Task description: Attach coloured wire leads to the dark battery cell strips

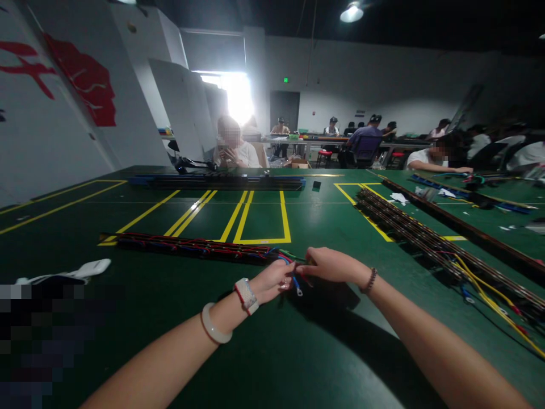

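A long dark strip (187,246) carrying red and blue wires lies across the green table (272,352) in front of me. Both hands meet at its right end. My left hand (275,280), with a watch and a pale bangle on the wrist, pinches the wire ends, and a blue wire with a metal lug (297,287) hangs below its fingers. My right hand (334,265), wearing a bead bracelet, grips the same bundle of wire ends from the right side.
More long strips with yellow and red wires (447,250) run along the right side. A blue rail (217,182) lies at the far edge. A white cloth (85,268) sits at left. Yellow tape lines (247,218) mark the table. Several people sit at tables behind.
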`<action>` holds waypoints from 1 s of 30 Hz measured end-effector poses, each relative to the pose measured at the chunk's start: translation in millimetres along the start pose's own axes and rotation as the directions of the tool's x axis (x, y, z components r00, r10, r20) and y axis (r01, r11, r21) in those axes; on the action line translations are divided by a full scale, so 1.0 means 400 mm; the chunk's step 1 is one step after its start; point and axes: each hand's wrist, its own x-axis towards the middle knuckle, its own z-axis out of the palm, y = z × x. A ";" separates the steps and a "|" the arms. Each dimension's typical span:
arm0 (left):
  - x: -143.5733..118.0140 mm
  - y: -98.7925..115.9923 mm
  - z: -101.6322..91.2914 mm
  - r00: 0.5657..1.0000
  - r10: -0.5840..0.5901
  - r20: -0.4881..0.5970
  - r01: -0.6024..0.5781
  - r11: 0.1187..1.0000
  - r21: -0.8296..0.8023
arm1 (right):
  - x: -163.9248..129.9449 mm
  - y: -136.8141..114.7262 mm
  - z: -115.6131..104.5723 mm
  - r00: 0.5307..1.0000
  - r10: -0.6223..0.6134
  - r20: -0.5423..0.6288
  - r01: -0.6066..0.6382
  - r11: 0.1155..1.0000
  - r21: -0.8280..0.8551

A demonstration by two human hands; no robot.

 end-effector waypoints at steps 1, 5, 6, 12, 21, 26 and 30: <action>0.000 0.000 -0.002 1.000 -0.007 -0.018 0.007 1.000 -0.007 | 0.005 0.008 0.000 1.000 0.012 -0.017 -0.012 1.000 0.011; -0.003 0.008 -0.006 0.999 -0.040 -0.035 0.039 0.999 -0.030 | 0.028 0.041 0.006 0.989 0.064 -0.135 -0.062 0.998 0.020; -0.004 0.011 -0.005 0.999 -0.041 -0.035 0.040 0.998 -0.040 | 0.033 0.048 0.008 0.984 0.068 -0.166 -0.067 0.998 0.013; -0.010 0.036 0.003 0.998 -0.038 -0.051 0.036 0.999 -0.029 | 0.058 0.069 0.026 0.951 0.049 -0.304 -0.081 0.993 -0.091; -0.015 0.049 -0.009 0.974 -0.218 0.068 0.204 0.965 0.164 | 0.078 0.124 0.059 0.937 0.007 -0.349 -0.091 0.971 -0.223; -0.005 0.041 -0.011 0.973 -0.215 0.088 0.203 0.971 0.122 | 0.077 0.127 0.076 0.942 -0.092 -0.323 -0.041 0.923 -0.382; 0.002 0.030 -0.008 0.977 -0.183 0.106 0.171 0.979 0.108 | 0.060 0.116 0.105 0.876 -0.252 -0.412 0.024 0.875 -0.483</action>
